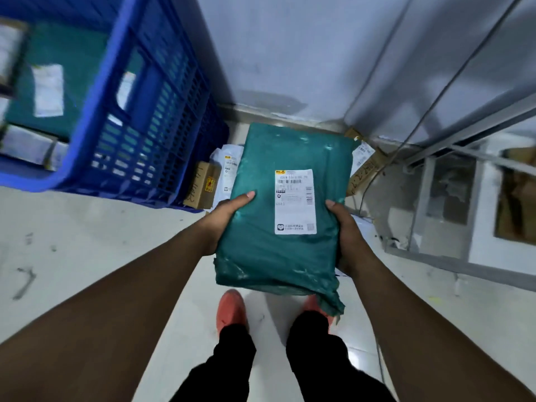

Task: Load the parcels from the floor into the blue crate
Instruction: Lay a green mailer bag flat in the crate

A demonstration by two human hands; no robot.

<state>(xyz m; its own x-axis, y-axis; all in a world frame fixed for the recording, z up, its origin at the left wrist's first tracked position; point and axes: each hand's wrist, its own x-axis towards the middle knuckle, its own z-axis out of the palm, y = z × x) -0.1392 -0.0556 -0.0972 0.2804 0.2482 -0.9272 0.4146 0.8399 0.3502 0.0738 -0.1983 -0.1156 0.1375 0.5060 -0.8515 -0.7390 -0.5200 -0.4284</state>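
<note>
I hold a large green plastic mailer parcel (261, 227) with a white shipping label in front of me, above the floor. My left hand (226, 216) grips its left edge and my right hand (346, 227) grips its right edge. The blue crate (162, 117) stands at the upper left and holds a green parcel (72, 62) and several smaller packages. On the floor beyond the held parcel lie a small brown box (204, 184), a white mailer (229, 163) and a cardboard parcel (364, 172) by the wall.
A grey wall runs across the top. A metal shelf frame (435, 204) stands at the right with boxes behind it. My two feet in red shoes (230, 310) stand on the pale tiled floor (87, 242) below the parcel.
</note>
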